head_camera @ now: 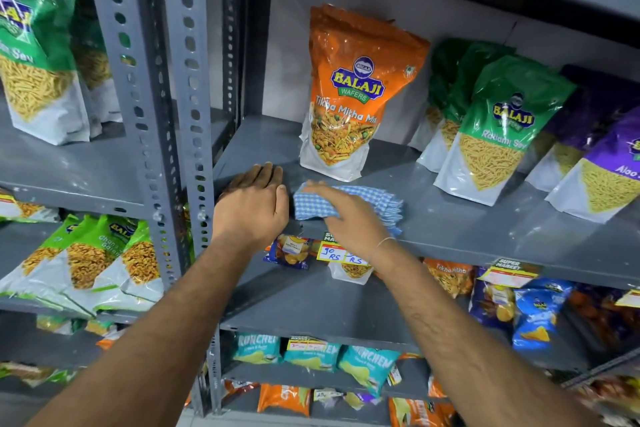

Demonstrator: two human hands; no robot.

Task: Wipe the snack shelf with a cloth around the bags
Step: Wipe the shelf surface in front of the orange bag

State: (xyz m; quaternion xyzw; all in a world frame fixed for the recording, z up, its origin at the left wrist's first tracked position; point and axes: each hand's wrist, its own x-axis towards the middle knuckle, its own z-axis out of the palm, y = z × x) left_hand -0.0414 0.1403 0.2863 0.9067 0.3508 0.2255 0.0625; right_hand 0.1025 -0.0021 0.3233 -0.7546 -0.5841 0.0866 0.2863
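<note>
The light is bright and even, and it seems to come from above. White glare lies on the orange bag (349, 90) and on the grey shelf (467, 218). The uprights bend from the wide lens. The right hand (349, 215) is slightly blurred, the corners too.

Grey shelf (450, 218). Cloth (311, 204) near its front edge: blue-and-white check. Behind it, bag (349, 94) orange above, white below. Toward the right edge, bags (498, 128) green over white, then bags (606, 163) purple over white.
</note>
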